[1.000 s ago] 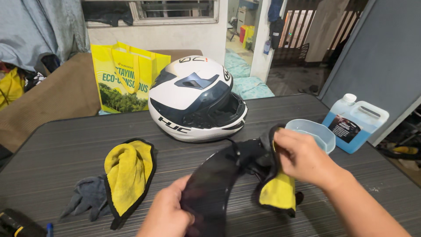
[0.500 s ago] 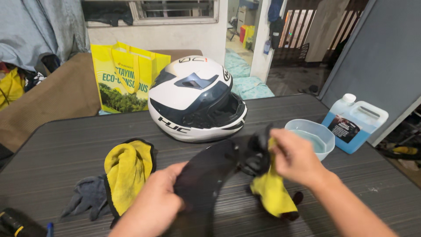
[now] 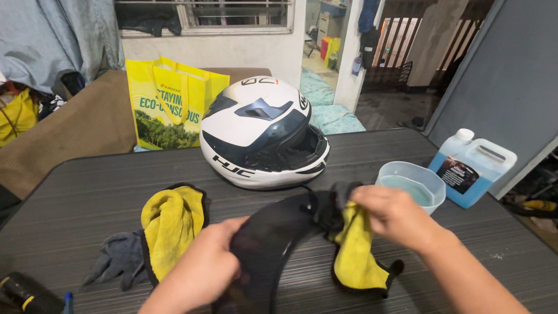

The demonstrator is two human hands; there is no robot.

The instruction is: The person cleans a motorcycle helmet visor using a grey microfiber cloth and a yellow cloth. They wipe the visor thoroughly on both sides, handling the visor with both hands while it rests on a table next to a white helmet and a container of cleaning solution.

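Right hand (image 3: 392, 214) has slid yellow microfibre cloth (image 3: 354, 256) lower along dark visor (image 3: 273, 244); left hand (image 3: 203, 270) clamps visor's near end, 6 o'clock of helmet (image 3: 264, 132). Best: light, even strokes, visor steady.

We have a single view, from a camera worn on the head, looking forward and steeply down over a dark striped table (image 3: 87, 192). It sits close above our own hands: the left hand (image 3: 203, 270) and the right hand (image 3: 392, 215) fill the lower middle of the frame, with the forearms cut off by the bottom edge. The table's near edge falls outside the picture; its far edge runs across the middle. Beyond it the view reaches a white wall with a barred window (image 3: 203, 14) at the top and an open doorway (image 3: 325, 35) to the upper right.
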